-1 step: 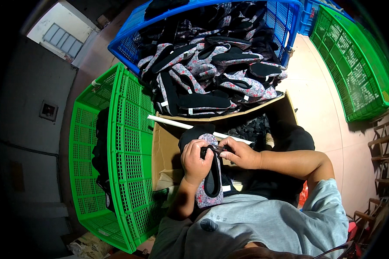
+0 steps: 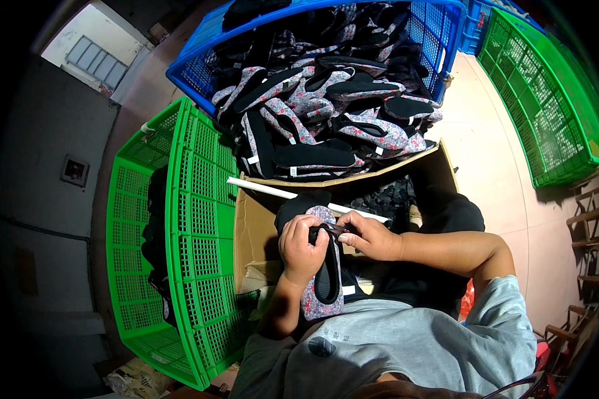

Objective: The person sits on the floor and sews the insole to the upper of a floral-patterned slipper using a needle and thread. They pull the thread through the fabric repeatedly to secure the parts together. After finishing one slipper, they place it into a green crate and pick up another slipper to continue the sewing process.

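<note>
A floral grey-and-pink slipper (image 2: 323, 309) with a black lining lies over my lap, its heel or toe end close to my shirt. My left hand (image 2: 303, 249) is closed round its middle, thumb and fingers pinching the edge of the opening. From the right, my right hand (image 2: 373, 237) meets it with fingers curled round a small dark tool (image 2: 337, 229) at that same edge. The tool's exact kind is too small and shaded to tell. A white rod (image 2: 266, 188) lies across the cardboard box (image 2: 253, 229) just beyond my hands.
Ahead, a blue crate (image 2: 449, 50) is heaped with similar slippers (image 2: 373, 131). Green crates (image 2: 206, 233) stand at my left, with dark items inside. Black scraps (image 2: 389, 197) fill part of the box. Another green crate (image 2: 539, 100) stands at the far right, with wooden racks (image 2: 586, 217) nearer.
</note>
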`<state>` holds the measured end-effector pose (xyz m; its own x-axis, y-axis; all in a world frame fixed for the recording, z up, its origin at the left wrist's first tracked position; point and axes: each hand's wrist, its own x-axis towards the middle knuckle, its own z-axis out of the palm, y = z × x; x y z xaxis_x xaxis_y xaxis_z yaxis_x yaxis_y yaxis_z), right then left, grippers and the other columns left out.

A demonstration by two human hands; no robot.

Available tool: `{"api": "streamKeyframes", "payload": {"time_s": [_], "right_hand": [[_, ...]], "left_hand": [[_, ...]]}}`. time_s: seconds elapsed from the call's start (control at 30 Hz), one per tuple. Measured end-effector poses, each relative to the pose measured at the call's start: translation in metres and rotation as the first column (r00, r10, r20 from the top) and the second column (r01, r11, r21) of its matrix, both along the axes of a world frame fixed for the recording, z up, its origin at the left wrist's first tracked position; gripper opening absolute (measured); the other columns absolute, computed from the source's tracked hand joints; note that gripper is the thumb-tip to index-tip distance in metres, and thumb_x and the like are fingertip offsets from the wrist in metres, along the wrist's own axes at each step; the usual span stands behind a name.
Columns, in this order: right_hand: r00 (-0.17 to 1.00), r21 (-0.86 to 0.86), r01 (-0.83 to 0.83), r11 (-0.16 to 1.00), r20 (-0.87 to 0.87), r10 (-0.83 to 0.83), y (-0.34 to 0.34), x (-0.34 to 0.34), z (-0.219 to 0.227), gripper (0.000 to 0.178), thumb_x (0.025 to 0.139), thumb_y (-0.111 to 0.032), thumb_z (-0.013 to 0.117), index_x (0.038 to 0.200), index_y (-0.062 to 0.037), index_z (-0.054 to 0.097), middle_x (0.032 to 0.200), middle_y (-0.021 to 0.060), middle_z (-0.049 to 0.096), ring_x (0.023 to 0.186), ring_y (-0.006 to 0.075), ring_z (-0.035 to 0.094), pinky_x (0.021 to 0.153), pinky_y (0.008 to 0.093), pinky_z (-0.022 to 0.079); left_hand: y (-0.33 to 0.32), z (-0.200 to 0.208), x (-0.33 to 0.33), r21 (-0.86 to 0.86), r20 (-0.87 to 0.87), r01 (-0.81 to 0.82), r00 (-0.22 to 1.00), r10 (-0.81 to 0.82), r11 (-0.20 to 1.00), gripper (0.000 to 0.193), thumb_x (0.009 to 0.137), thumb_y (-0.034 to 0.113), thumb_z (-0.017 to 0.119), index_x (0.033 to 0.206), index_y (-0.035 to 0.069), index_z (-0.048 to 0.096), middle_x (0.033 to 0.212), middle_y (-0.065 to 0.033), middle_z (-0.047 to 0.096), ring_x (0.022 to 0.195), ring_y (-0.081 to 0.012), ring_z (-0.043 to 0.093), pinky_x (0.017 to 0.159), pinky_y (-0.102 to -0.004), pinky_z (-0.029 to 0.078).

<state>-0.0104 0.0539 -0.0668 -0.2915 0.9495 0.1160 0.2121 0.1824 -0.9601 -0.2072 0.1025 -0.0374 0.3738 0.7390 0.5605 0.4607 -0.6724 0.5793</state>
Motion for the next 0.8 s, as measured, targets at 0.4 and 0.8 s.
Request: {"api": "streamKeyframes", "payload": {"time_s": [0.4, 0.8], "right_hand": [[0.998, 0.045, 0.057, 0.997, 0.005, -0.057, -0.0032, -0.0054, 0.0, 0.028, 0.098, -0.027, 0.058, 0.112, -0.004, 0.051, 0.087, 0.0154, 0.061, 0.076, 0.0323, 0.064, 0.07, 0.0386, 0.051], [0.996, 0.002, 0.088, 0.996, -0.029, -0.088, -0.0043, -0.0088, -0.0026, 0.026, 0.098, -0.027, 0.058, 0.109, -0.0042, 0.051, 0.085, 0.0129, 0.06, 0.074, 0.0257, 0.062, 0.069, 0.035, 0.049]], "left_hand": [[-0.0005, 0.0023, 0.0031, 0.006, -0.023, -0.012, 1.0, 0.012, 1.0, 0.019, 0.072, -0.002, 0.066, 0.087, 0.002, 0.054, 0.085, -0.0136, 0.063, 0.08, -0.0333, 0.063, 0.074, -0.0403, 0.05], [-0.0008, 0.0009, 0.0037, 0.011, -0.025, -0.035, 0.999, 0.036, 0.999, 0.019, 0.071, 0.002, 0.067, 0.087, 0.004, 0.057, 0.085, -0.0116, 0.064, 0.079, -0.0332, 0.062, 0.073, -0.041, 0.049]]}}
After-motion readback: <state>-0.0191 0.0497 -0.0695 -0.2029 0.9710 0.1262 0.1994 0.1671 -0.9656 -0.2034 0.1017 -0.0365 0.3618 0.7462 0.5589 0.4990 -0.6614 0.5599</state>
